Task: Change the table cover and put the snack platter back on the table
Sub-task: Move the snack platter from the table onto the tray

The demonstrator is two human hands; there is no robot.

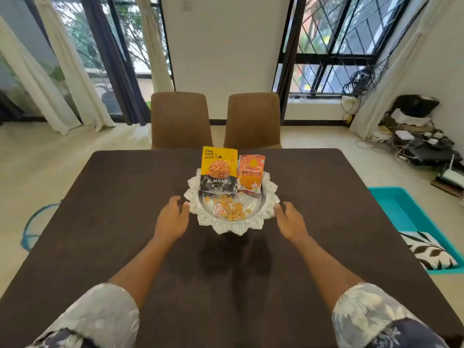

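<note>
While both hands flank the snack platter (232,228), we see it sitting on the dark brown worktop (100,209), about midway across and a little toward the far edge. It is a clear glass dish with a scalloped rim. The left hand (173,214) lies just beside the platter's left rim and the right hand (288,218) just beside its right rim. Both are spread, with relaxed, slightly bent fingers, and neither closes around anything. The fingertips come right up to the glass, but we cannot tell whether they touch it. Inside the platter a yellow and black almond packet (219,169) stands against the far side, with an orange packet (251,175) just to its right. In front of them lie small yellowish snack pieces (232,210) in the bowl of the dish. Pale floral sleeves (100,315) cover our upper arms at the near edge. Two brown chairs (180,120) stand side by side behind the far edge of the worktop. On the floor to the right sits a turquoise tub (401,209), and in its near end lies a black and white leaf-patterned cloth (428,252). Further back in the right corner is a tangle of cables (411,144) and boxes.
</note>
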